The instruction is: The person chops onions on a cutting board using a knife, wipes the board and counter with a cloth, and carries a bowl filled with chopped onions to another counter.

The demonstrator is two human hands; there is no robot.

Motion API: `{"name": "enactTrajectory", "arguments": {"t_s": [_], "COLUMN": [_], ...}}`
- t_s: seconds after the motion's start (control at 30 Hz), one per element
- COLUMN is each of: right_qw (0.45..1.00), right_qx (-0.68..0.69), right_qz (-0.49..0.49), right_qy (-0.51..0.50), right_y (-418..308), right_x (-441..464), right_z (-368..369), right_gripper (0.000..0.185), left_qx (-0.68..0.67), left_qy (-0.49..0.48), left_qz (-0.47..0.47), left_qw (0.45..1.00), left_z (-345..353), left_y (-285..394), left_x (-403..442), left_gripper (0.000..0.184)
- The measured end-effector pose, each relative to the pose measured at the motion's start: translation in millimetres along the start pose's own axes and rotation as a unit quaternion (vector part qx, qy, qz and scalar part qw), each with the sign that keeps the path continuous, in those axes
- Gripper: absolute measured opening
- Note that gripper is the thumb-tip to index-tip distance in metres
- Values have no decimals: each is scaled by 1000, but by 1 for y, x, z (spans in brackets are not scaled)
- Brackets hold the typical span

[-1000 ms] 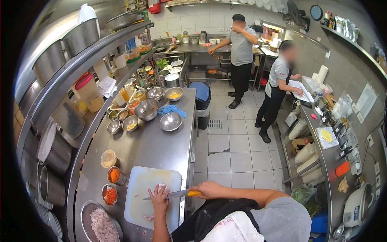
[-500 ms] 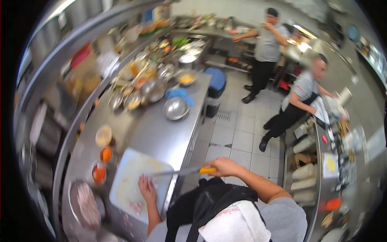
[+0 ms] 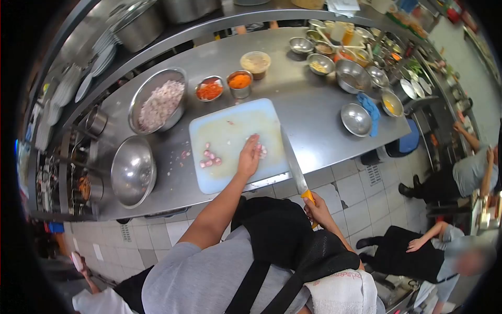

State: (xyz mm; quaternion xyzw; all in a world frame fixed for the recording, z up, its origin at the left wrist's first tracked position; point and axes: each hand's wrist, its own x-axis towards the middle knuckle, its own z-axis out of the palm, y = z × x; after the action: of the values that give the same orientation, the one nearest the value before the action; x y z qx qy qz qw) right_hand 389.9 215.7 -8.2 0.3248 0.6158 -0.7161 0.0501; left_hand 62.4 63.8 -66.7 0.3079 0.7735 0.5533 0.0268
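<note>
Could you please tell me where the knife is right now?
In the head view, the knife is right of centre, its yellow handle in the right hand and its blade along the right edge of the cutting board.

The knife — long steel blade, yellow handle — slants alongside the right edge of the pale, yellow-tinged cutting board, its tip pointing toward the board's far side and its handle past the near right corner. Pink-and-white pieces lie loosely clustered on the board's left part; a small chopped heap, partly covered, sits right of its middle.
</note>
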Motion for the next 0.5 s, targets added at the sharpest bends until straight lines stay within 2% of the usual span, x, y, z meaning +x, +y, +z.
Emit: {"name": "enactTrajectory", "arguments": {"t_s": [0.03,0.07,0.13,0.17,0.23,0.37,0.4,0.5], "right_qw": [999,999,995,994,988,984,984,986], "right_qx": [39,35,80,79,128,146,145,128], "right_qz": [31,32,43,43,57,57,52,42], "right_qy": [-12,-24,-46,-58,-64,-83,-87,-93], "right_y": [3,8,15,20,27,37,35,40], "right_x": [5,5,14,17,27,37,35,38], "right_z": [1,3,8,13,25,58,67,93], "right_gripper": [32,32,30,30,28,27,27,27], "left_qx": [-78,-71,-78,-69,119,274,277,252], "left_qy": [-27,-17,69,76,35,-2,-10,-35], "left_qz": [-32,-37,-42,-44,11,9,4,19], "left_qw": [996,997,994,994,992,962,961,967], "left_z": [-1,-5,-10,-13,-12,4,7,9], "left_y": [2,3,0,-2,-1,16,17,15], "left_x": [0,-7,-10,-14,-11,-4,-1,0], "left_gripper": [44,44,44,44,45,61,65,62]}}
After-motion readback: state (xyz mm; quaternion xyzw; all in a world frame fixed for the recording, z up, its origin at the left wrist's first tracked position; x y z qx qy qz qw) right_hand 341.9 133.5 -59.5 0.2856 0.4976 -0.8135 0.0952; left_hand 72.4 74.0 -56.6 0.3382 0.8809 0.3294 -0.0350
